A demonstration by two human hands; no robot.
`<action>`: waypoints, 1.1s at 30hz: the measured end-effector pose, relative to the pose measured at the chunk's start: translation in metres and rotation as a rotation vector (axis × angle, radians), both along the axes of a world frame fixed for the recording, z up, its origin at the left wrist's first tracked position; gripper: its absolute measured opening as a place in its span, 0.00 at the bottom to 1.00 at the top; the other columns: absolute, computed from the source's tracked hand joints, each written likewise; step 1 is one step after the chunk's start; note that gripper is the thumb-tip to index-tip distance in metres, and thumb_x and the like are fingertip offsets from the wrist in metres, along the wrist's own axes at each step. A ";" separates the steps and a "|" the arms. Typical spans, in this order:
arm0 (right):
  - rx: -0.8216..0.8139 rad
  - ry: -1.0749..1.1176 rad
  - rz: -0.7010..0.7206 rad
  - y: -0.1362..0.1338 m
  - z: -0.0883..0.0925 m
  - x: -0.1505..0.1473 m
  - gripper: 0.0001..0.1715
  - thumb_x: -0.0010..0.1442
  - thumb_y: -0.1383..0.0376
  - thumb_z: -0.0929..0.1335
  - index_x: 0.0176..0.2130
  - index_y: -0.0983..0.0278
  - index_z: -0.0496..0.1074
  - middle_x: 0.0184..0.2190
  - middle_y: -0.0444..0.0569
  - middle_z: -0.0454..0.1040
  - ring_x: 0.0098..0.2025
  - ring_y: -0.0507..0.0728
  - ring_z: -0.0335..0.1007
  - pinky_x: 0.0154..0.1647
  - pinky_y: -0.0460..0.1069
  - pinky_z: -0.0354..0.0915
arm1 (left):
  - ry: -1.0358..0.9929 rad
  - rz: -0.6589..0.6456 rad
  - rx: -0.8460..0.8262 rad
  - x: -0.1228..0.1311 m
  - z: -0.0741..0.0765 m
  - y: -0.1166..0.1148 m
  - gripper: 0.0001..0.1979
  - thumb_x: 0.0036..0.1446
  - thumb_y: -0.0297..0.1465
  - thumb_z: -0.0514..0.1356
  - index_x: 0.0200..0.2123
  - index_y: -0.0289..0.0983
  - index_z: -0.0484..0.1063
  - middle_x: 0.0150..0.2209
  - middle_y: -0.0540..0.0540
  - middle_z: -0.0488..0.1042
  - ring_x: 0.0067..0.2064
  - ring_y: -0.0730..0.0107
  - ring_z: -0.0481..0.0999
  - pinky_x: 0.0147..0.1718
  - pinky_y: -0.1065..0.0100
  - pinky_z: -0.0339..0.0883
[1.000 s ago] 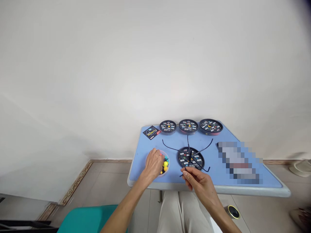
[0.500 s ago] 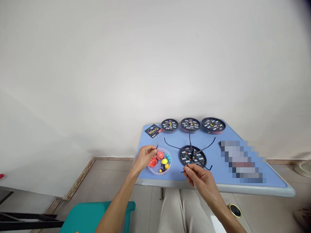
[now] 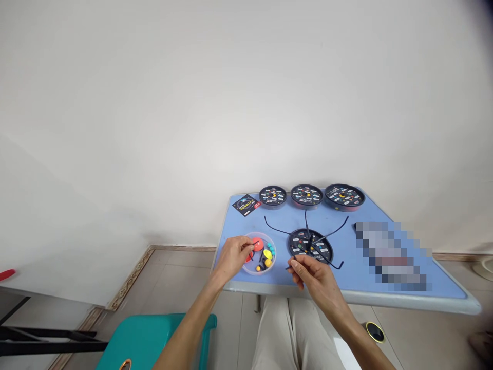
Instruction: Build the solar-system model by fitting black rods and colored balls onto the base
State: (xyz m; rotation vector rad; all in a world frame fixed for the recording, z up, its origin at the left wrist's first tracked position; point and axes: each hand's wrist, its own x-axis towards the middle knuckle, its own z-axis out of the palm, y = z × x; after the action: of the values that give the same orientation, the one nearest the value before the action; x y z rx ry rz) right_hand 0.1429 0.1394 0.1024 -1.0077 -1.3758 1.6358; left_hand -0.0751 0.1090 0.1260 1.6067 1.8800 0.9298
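Observation:
My left hand (image 3: 234,258) is pinched on a thin black rod (image 3: 255,243), over the left side of a clear round tub (image 3: 275,261). In that tub lie red half-shells (image 3: 258,245), yellow pieces (image 3: 267,255), small teal balls (image 3: 271,248) and black bits. To the right stands a black spidery frame with several thin curved arms (image 3: 333,229), on a dark printed round tray (image 3: 295,249). My right hand (image 3: 313,273) has thumb and fingers closed on a thin black arm at the frame's near side. Whether that arm joins the hub is hidden.
Three dark printed round tins (image 3: 273,196) stand along the table's back edge by the wall. A black printed card (image 3: 246,204) lies at the back left. A blurred-out long object (image 3: 389,257) is on the right. Beside the table sits a teal stool (image 3: 150,336).
My left hand has turned and dropped slightly, bringing its black rod lower over the tub. My right hand keeps its hold at the frame. The whole view has shifted a little.

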 end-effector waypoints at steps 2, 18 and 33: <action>0.008 -0.004 0.011 0.000 -0.002 -0.001 0.28 0.47 0.42 0.71 0.27 0.65 0.73 0.20 0.46 0.70 0.22 0.53 0.61 0.21 0.47 0.58 | 0.312 -0.056 -0.021 0.006 0.004 -0.002 0.11 0.60 0.28 0.53 0.33 0.38 0.75 0.31 0.47 0.74 0.34 0.68 0.71 0.33 0.68 0.61; -0.052 0.098 -0.021 0.000 0.005 -0.001 0.26 0.45 0.45 0.74 0.27 0.65 0.74 0.21 0.46 0.71 0.21 0.52 0.61 0.20 0.47 0.58 | 0.838 -0.420 -0.022 0.020 -0.012 0.012 0.08 0.59 0.25 0.55 0.31 0.36 0.75 0.36 0.42 0.72 0.43 0.59 0.69 0.38 0.64 0.61; -0.152 0.309 0.004 -0.009 0.020 0.008 0.25 0.45 0.47 0.75 0.29 0.67 0.76 0.22 0.47 0.71 0.22 0.50 0.61 0.20 0.45 0.57 | -0.664 0.089 0.178 0.080 0.012 -0.047 0.10 0.50 0.36 0.64 0.34 0.36 0.73 0.26 0.48 0.74 0.26 0.71 0.72 0.25 0.70 0.69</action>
State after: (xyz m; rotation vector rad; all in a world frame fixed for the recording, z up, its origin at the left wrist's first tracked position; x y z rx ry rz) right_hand 0.1512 0.1305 0.1228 -0.7943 -1.0625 1.8329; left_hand 0.0052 0.0615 0.1382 1.1043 1.4328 1.4822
